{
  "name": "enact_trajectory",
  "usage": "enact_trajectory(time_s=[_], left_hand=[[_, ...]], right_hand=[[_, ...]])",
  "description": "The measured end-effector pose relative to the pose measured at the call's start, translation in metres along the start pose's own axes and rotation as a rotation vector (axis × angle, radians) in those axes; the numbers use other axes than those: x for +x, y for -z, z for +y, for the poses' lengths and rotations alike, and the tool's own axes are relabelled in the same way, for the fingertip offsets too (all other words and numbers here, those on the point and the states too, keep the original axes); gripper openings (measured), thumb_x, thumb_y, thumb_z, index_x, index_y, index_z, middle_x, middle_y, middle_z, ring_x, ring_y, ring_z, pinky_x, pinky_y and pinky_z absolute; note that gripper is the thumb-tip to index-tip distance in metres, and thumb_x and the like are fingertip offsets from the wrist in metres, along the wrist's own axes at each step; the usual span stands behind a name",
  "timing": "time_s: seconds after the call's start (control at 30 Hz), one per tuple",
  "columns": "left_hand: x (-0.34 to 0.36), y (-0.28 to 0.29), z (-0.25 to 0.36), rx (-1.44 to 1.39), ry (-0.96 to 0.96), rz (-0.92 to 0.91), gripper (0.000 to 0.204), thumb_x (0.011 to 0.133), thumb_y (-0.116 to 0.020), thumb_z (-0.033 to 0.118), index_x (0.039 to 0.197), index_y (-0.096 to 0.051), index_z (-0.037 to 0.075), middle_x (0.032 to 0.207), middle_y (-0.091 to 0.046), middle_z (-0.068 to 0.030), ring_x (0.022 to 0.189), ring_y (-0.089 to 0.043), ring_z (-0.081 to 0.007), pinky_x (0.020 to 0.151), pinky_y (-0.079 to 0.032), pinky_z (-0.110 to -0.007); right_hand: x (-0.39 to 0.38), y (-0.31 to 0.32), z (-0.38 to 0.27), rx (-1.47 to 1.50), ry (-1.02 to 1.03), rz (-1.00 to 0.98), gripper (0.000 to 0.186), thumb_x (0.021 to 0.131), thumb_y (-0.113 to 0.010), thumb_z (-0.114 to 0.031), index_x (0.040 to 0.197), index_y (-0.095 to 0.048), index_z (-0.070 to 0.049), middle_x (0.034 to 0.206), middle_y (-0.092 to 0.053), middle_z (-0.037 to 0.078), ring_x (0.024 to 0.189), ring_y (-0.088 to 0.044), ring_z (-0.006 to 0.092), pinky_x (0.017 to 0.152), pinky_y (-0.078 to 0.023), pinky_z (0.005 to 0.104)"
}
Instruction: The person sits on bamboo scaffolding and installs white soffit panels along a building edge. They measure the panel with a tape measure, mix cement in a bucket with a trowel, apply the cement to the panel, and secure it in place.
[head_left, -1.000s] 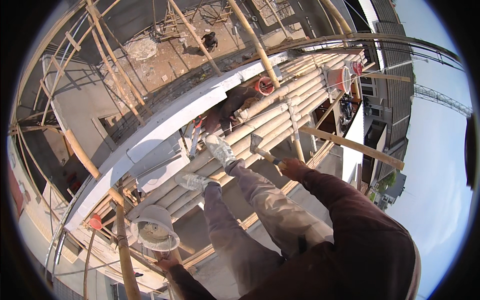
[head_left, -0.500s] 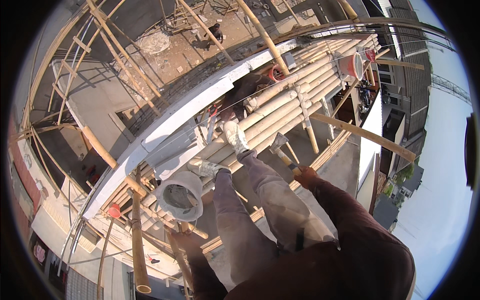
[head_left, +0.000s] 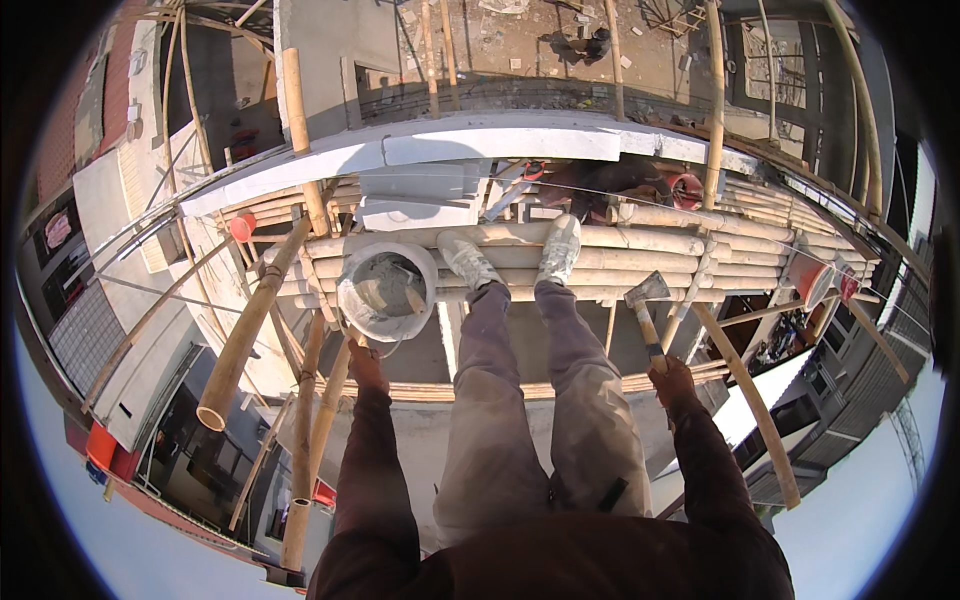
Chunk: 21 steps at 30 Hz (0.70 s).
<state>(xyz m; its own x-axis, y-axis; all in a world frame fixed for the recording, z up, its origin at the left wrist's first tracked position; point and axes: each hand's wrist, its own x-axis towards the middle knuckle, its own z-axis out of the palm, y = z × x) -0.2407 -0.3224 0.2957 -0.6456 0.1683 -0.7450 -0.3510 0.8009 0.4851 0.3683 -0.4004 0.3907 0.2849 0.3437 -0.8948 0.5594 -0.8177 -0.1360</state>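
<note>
My right hand (head_left: 673, 381) is closed round the wooden handle of a trowel (head_left: 647, 291), its wide, flat grey blade pointing away from me. At the left, my left hand (head_left: 367, 368) is curled just below a pale bucket (head_left: 424, 270) and beside a bamboo pole; what its fingers grip is hard to make out. Grey wet mortar (head_left: 386, 285) fills part of the bucket, with a tool-like piece lying in it. My feet, in stained white shoes (head_left: 560, 250), stand on a row of bamboo poles (head_left: 630, 258).
Pale blocks (head_left: 420, 205) and a handsaw (head_left: 515, 190) lie ahead, beside a white wall ledge (head_left: 500, 143). Red buckets (head_left: 808, 280) stand at the right. A thick bamboo pole (head_left: 250, 330) slants at the left. Open gaps drop below the platform, and a person (head_left: 597, 43) is far below.
My view has turned to the right, so the platform now runs level across it. The trowel stays in my right hand, and my left hand remains near the bucket.
</note>
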Motion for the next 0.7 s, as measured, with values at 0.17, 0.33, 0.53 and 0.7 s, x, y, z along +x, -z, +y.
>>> enact_trajectory(time_s=[0.17,0.33,0.53,0.7], left_hand=[[0.014,-0.007,-0.015,-0.052,0.007,0.016,0.049,0.099,-0.053,0.049,0.070,-0.041,0.013,0.072,-0.041,-0.0006,0.071,-0.049,-0.0141,0.080,-0.050,-0.032],[0.019,0.002,-0.054,0.138,0.039,0.013,0.061,0.099,-0.049,0.053,0.118,-0.056,-0.004,0.104,-0.058,-0.0091,0.098,-0.057,-0.0198,0.093,-0.045,-0.036],[0.031,0.022,-0.101,0.248,-0.116,0.250,0.075,0.103,-0.034,0.056,0.122,-0.059,-0.012,0.114,-0.066,-0.0250,0.105,-0.063,-0.0335,0.094,-0.046,-0.040],[0.041,0.013,-0.093,0.115,-0.101,0.345,0.073,0.102,-0.036,0.057,0.138,-0.046,-0.006,0.138,-0.052,-0.0201,0.127,-0.048,-0.0297,0.108,-0.035,-0.042]], right_hand=[[0.003,0.035,-0.064,-0.056,-0.170,-0.141,0.036,0.083,-0.070,-0.027,0.103,-0.061,0.002,0.082,-0.068,0.020,0.079,-0.068,0.0366,0.072,-0.052,0.0451],[0.034,0.032,-0.067,-0.284,0.148,-0.159,0.039,0.083,-0.070,-0.030,0.104,-0.059,0.002,0.084,-0.068,0.024,0.084,-0.068,0.0411,0.074,-0.052,0.0470],[0.070,0.003,-0.135,-0.444,0.237,-0.207,0.042,0.083,-0.071,-0.029,0.109,-0.055,0.001,0.083,-0.068,0.022,0.074,-0.068,0.0376,0.069,-0.053,0.0459],[0.117,-0.035,-0.173,-0.539,0.253,-0.317,0.041,0.085,-0.071,-0.028,0.109,-0.054,0.000,0.082,-0.068,0.022,0.069,-0.069,0.0360,0.066,-0.053,0.0451]])
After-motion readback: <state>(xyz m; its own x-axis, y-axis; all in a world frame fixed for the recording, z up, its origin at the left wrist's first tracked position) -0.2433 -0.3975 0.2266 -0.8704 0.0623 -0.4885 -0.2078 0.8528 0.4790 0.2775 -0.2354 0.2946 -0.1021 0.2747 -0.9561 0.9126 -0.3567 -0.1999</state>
